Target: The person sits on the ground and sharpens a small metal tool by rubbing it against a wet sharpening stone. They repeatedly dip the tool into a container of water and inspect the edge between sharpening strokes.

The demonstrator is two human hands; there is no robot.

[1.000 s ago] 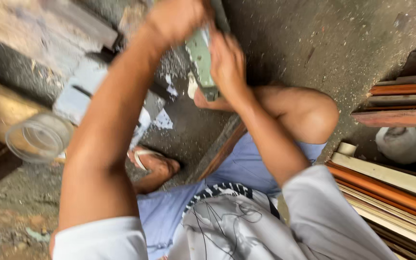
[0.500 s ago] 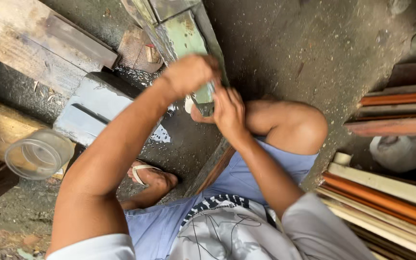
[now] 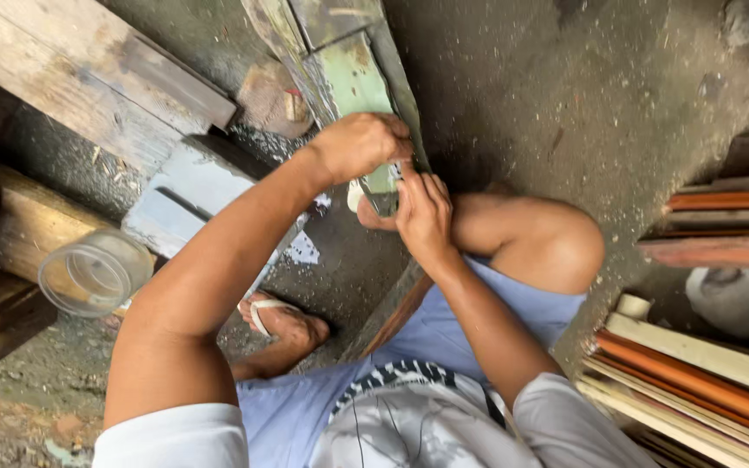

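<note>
While the person sits low on the dusty concrete floor (image 3: 652, 95), both hands meet at the near end of a long wooden frame piece with worn green paint (image 3: 353, 87). This piece runs from the top of the view down toward the knees, and its near end lies between the two hands. The left hand (image 3: 361, 143) is closed over the end of the wood from above, with the fingers curled around it. The right hand (image 3: 425, 212) presses on the same end from the side, fingers bent; whether it also pinches some small thing there, I cannot tell, because the fingers cover that place. A foot in a sandal (image 3: 283, 321) rests on the floor below the left arm. Further left, a clear plastic jar (image 3: 93, 273) lies on its side near some old wooden beams (image 3: 71, 74). At the right edge, a pile of long mouldings in cream and orange (image 3: 695, 368) lies beside the right knee.
</note>
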